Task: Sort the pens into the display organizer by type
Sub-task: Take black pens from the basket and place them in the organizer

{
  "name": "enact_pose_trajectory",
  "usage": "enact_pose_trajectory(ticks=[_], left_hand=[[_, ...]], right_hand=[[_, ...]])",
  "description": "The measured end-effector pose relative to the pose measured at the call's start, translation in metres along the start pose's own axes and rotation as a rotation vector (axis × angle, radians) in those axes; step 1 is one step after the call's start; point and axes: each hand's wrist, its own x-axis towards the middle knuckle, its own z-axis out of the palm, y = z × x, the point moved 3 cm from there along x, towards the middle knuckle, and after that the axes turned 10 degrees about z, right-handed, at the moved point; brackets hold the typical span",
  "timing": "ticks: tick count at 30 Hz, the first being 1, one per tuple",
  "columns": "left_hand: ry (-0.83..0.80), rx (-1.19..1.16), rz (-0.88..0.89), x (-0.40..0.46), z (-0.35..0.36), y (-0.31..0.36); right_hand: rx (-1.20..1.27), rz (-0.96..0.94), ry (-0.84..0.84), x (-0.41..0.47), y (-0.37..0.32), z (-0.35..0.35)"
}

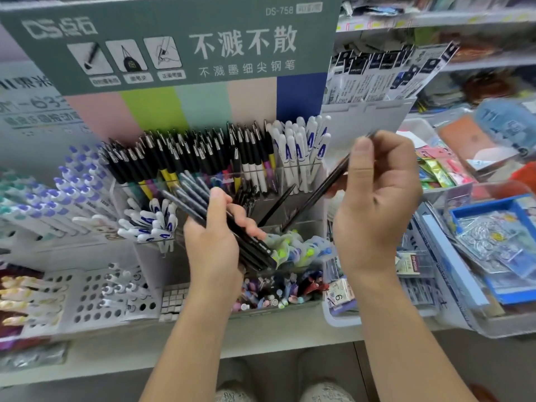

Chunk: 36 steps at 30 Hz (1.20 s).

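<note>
While the left hand (214, 242) stays out of the sorting itself, its fingers are wrapped around a bundle of black pens (232, 227) that fans up and away from the palm — the stock not yet placed. The right hand (377, 204) pinches one single black pen (322, 190) between thumb and fingers, its lower end slanting down toward the clear display organizer (290, 175), just beyond the left hand's knuckles.

Much of the sorting looks done, to judge by the compartments. Behind both hands a back row of black clip-top pens (188, 152) stands packed together, and beside it, nearer the right hand's thumb, a group of white pens with blue markings (301, 146). A smaller cluster of the same white pens (150, 221) sits to the outside of the left wrist. Below the left hand's grip, a front bin of mixed coloured pens (278, 288) still looks unsorted — that, plus the held bundle, is probably what remains. One loose black pen (275, 204) leans in the compartment between the hands.
</note>
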Motion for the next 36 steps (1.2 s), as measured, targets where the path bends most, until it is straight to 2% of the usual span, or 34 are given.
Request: enact_pose_trajectory(ticks=[2, 5, 8, 13, 16, 20, 25, 29, 30, 33, 36], left_hand=[[0.032, 0.047, 0.017, 0.005, -0.010, 0.002], [0.046, 0.110, -0.005, 0.006, -0.021, 0.001], [0.032, 0.084, -0.063, 0.001, -0.025, -0.002], [0.013, -0.052, -0.101, -0.003, -0.025, -0.005], [-0.019, -0.016, -0.103, -0.002, -0.023, -0.003], [-0.074, 0.063, -0.125, 0.001, -0.019, -0.003], [-0.198, 0.125, -0.107, 0.000, -0.009, -0.002], [-0.349, 0.120, -0.172, -0.003, 0.007, -0.008], [-0.376, 0.129, -0.185, -0.004, 0.010, -0.009], [-0.419, 0.204, -0.195, -0.003, 0.014, -0.012], [-0.394, 0.258, -0.177, -0.004, 0.014, -0.014]], right_hand=[[-0.008, 0.103, 0.040, 0.004, 0.020, -0.002], [-0.176, 0.236, -0.050, 0.004, 0.058, 0.006], [-0.357, 0.223, -0.131, -0.001, 0.074, 0.020], [-0.460, 0.244, -0.191, -0.007, 0.086, 0.033], [-0.566, 0.260, -0.248, -0.010, 0.096, 0.035], [-0.591, 0.287, -0.286, -0.009, 0.096, 0.035], [-0.480, 0.305, -0.230, -0.004, 0.054, 0.018], [-0.148, 0.592, -0.586, -0.007, 0.029, 0.021], [-0.090, 0.640, -0.625, -0.010, 0.030, 0.023], [0.019, 0.747, -0.581, -0.014, 0.042, 0.022], [0.112, 0.872, -0.568, -0.020, 0.046, 0.023]])
